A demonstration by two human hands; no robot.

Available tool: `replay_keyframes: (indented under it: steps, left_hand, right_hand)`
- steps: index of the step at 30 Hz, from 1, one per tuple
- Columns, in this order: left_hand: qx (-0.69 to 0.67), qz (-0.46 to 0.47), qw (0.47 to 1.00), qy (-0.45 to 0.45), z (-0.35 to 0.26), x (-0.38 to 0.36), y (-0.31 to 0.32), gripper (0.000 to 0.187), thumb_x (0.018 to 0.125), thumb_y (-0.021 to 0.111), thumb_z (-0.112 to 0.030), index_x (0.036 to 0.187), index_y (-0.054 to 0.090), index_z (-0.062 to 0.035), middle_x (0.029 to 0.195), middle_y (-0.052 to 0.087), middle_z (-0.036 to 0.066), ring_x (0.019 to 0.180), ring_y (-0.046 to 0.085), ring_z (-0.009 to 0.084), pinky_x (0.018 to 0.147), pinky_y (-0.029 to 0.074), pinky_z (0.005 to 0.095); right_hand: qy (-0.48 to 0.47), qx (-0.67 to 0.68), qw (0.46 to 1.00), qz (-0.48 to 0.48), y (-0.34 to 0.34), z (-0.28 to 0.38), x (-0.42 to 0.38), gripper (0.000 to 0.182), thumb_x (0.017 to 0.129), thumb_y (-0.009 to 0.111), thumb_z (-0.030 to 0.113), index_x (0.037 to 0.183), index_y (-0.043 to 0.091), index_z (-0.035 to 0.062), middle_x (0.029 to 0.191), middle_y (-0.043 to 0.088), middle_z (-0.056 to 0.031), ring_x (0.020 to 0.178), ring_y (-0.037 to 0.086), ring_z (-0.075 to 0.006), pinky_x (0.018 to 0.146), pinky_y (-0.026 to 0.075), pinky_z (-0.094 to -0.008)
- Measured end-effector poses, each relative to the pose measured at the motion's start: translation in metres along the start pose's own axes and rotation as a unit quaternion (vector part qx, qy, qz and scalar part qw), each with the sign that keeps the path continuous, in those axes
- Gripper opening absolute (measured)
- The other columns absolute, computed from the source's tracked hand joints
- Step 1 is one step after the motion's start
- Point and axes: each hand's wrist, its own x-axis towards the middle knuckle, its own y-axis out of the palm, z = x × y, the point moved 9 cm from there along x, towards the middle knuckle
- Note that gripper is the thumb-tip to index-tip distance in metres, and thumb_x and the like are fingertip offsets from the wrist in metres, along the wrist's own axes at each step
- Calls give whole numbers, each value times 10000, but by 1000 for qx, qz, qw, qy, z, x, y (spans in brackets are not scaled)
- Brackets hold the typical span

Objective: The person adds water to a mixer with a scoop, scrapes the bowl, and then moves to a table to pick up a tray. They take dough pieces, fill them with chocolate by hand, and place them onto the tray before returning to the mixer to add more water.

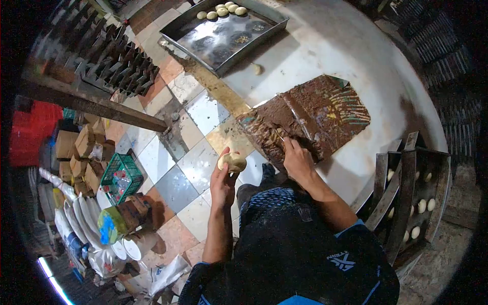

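A pale piece of dough (233, 162) rests in my left hand (222, 178), its fingers curled round it, held up over the tiled floor. My right hand (298, 161) is closed on a small thin tool (280, 133), whose tip is in the brown filling (317, 114). That filling is spread thick over a sheet on the white table (376, 66), with scraped streaks of colour showing at its far right. A small dough scrap (257, 68) lies on the table beyond it.
A dark metal tray (223, 68) with several dough balls (222, 10) stands at the table's far left. More metal trays (406, 193) holding dough balls lean at the right. On the floor at left are a green crate (122, 175), cardboard boxes (84, 145) and sacks (76, 218).
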Motion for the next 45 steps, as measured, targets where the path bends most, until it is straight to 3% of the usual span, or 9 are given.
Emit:
replay_keyframes:
  steps: [7,12,13,15,18,36,39,42,45]
  left_hand:
    - [37,-41,998,18,-15,-16,-44,535,914,445,-296,1342,382,18,1230,531,163,1113,530,253,973,399,360]
    - [-1,-29,1000,11,-22,-26,-58,520,914,452,-273,1334,382,25,1225,531,171,1112,531,252,982,399,360]
    - [4,-25,1000,10,-25,-29,-61,517,913,459,-261,1334,379,28,1227,530,172,1110,533,250,985,399,358]
    - [8,-24,1000,10,-31,-37,-70,515,911,466,-250,1333,377,31,1229,529,173,1107,534,247,987,399,356]
    - [-5,-23,1000,21,-43,-51,-86,470,918,495,-181,1322,397,37,1220,539,152,1090,548,241,970,418,367]
    - [16,15,999,-35,-43,-50,-73,489,935,470,-213,1364,363,-4,1227,525,126,1107,525,238,970,403,359]
    - [5,43,998,-39,-28,-25,-45,457,934,480,-206,1329,404,11,1222,538,131,1113,531,235,971,409,366]
    - [-15,60,997,-40,-12,-3,-8,376,938,472,-194,1245,493,23,1203,558,135,1105,542,218,965,417,353]
    - [-7,77,994,-82,11,7,34,395,944,460,-238,1252,494,6,1196,565,126,1090,549,221,960,421,357]
  right_hand:
    - [92,183,977,54,38,-29,7,227,867,470,131,964,576,-44,645,580,-156,612,571,-309,560,458,-412]
    - [337,663,613,265,70,-28,-21,198,891,489,162,905,628,21,523,459,-17,365,410,-138,328,287,-302]
    - [337,663,613,265,76,-29,-26,198,891,489,162,905,628,21,523,459,-17,365,410,-138,328,287,-302]
    - [-120,215,966,-74,2,-3,-7,182,881,460,119,951,582,3,622,564,-134,563,597,-330,486,458,-430]
    - [32,57,996,-64,-28,8,-18,181,868,453,87,1006,544,12,823,608,-220,787,608,-420,618,470,-490]
    - [36,160,985,-52,6,-24,-16,200,881,489,171,828,596,11,620,591,-149,540,581,-326,484,443,-415]
    - [322,662,621,269,55,-18,-51,222,874,522,199,839,610,-2,510,354,67,384,267,-13,321,197,-200]
    - [231,704,632,227,23,0,-56,206,873,500,163,837,615,-4,507,386,46,372,294,-32,315,222,-215]
    - [-36,431,901,-32,-45,12,-53,195,894,513,123,918,627,-33,642,584,-70,520,544,-140,483,432,-264]
